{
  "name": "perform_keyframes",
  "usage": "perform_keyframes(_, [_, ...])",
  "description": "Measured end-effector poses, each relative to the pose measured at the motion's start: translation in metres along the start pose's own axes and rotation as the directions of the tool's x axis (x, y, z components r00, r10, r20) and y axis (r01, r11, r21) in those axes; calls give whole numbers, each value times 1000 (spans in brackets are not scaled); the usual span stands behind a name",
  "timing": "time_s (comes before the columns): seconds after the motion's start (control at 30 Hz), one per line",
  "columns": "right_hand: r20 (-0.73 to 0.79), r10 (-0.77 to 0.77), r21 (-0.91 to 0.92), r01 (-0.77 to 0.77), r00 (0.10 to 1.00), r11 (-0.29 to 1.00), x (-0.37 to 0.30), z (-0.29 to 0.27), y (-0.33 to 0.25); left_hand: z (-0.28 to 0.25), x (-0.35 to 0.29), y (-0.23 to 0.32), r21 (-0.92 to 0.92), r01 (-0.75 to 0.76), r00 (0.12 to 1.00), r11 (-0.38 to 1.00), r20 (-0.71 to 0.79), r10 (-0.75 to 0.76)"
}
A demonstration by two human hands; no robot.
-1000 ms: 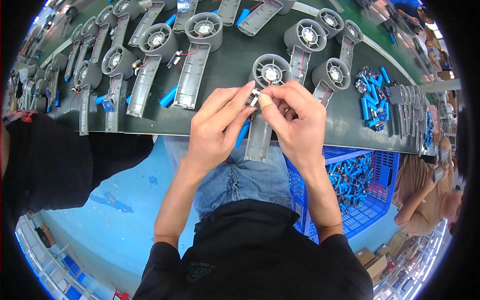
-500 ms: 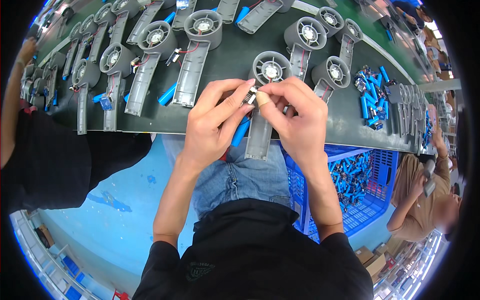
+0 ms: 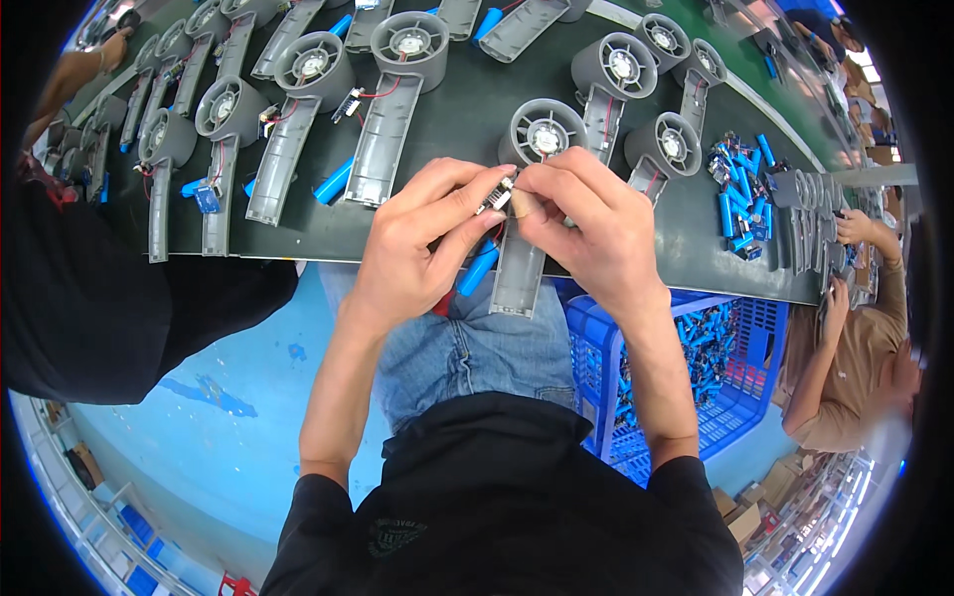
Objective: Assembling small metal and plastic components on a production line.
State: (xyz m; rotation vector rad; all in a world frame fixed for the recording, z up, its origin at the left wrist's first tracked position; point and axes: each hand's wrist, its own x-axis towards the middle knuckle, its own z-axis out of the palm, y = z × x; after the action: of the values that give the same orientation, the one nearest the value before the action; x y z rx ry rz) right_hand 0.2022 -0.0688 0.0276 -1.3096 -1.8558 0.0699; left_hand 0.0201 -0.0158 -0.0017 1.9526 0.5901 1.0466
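Observation:
My left hand (image 3: 422, 233) is closed, pinching a small circuit board (image 3: 494, 196) with pale parts between thumb and fingertips. Against the board's right end, my right hand (image 3: 591, 223) pinches with thumb and forefinger; what lies between those fingertips is too small and covered to name. Below my left fingers hangs a blue cylindrical battery (image 3: 479, 269), apparently wired to the board. Just beyond and under both hands lies a grey fan housing (image 3: 545, 132) with a round spoked end. Its open trough-shaped handle (image 3: 517, 278) points toward me past the table edge.
More grey fan housings (image 3: 397, 109) lie across the dark green table (image 3: 467, 104), several with red wires. Blue batteries with boards (image 3: 740, 194) are heaped at the right. A blue crate (image 3: 596, 348) of similar parts stands beside my right leg. Co-workers sit on both sides.
My hands stay together at the board, the right fingers curling in more tightly. The left co-worker's arm has moved farther up the table; the right co-worker's hands are now at the table edge.

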Motion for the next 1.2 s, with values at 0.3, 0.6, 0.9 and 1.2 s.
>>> perform_keyframes(0.3, [34,-50,-100,53,998,994,7,-7,-3,0,4,0,-30,59,998,998,-3,-59])
perform_keyframes(0.6, [204,819,167,-844,536,511,-68,-5,-63,9,0,16,-218,241,970,946,28,-240])
perform_keyframes(0.9, [38,579,59,-580,815,813,72,-68,-10,-31,153,40,-192,109,976,975,-163,-141])
perform_keyframes(1.2, [261,553,-30,-565,792,824,271,24,215,-61,377,-148,233,364,908,902,-306,-287])
